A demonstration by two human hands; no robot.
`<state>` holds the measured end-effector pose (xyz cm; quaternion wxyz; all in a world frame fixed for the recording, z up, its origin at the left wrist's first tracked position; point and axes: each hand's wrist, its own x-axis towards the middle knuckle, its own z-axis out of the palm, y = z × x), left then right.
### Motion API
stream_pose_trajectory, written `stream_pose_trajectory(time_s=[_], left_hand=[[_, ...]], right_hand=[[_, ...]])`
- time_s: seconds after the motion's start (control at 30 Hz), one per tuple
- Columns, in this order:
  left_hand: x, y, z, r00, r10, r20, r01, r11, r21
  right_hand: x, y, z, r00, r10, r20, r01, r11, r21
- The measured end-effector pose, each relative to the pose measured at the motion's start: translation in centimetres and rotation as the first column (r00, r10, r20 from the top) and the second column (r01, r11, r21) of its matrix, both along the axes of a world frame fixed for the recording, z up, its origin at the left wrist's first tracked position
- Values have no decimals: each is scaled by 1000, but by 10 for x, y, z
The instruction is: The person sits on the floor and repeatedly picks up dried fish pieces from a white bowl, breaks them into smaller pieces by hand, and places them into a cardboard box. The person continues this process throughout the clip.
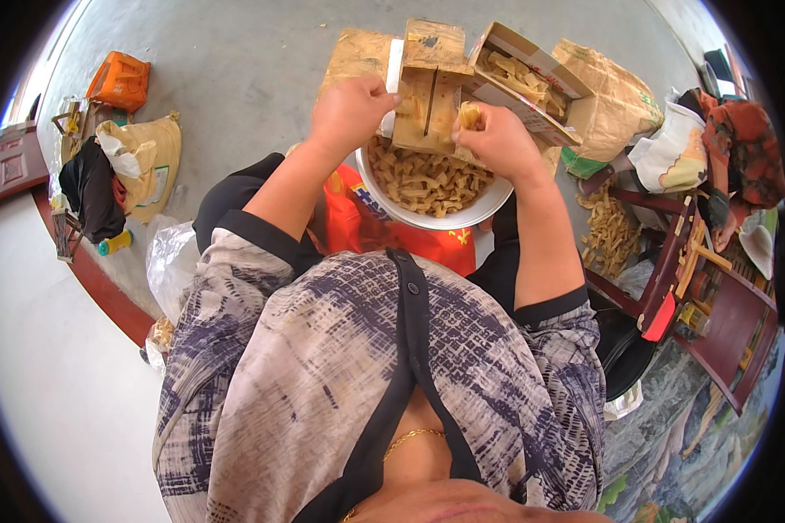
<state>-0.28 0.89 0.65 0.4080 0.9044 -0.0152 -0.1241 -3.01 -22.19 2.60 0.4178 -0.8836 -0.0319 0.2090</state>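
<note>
My right hand point(494, 137) pinches a folded, yellowish-brown dried strip point(469, 115) over the right side of a wooden board point(412, 111). A dark, narrow slot runs down the middle of that board. At its left side is my left hand point(353, 108), fingers curled and thumb tip by a white strip point(394, 65); whether anything is between the fingers is hidden. Below the board, a round pale basin point(425, 224) holds many short brown cut pieces point(425, 180). An open cardboard box point(579, 118) at the upper right contains larger dried strips point(517, 75).
A red plastic bag point(399, 245) lies under the basin. Beyond the box is a brown sack point(611, 98). Cut pieces point(608, 229) are heaped on the floor at right, near a dark red wooden frame point(667, 261) and another person point(742, 150). Left stand a tan sack point(154, 170) and orange bag point(121, 82).
</note>
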Motion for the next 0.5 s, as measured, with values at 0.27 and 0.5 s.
stream_pose_trajectory(time_s=[0.27,0.5], left_hand=[[-21,-14,2,966,-245,79,222,640,-735],[-18,0,26,953,-274,-128,39,532,-846]], right_hand=[[-16,30,7,998,-63,-17,64,914,400],[1,-11,23,909,-410,-79,361,678,641]])
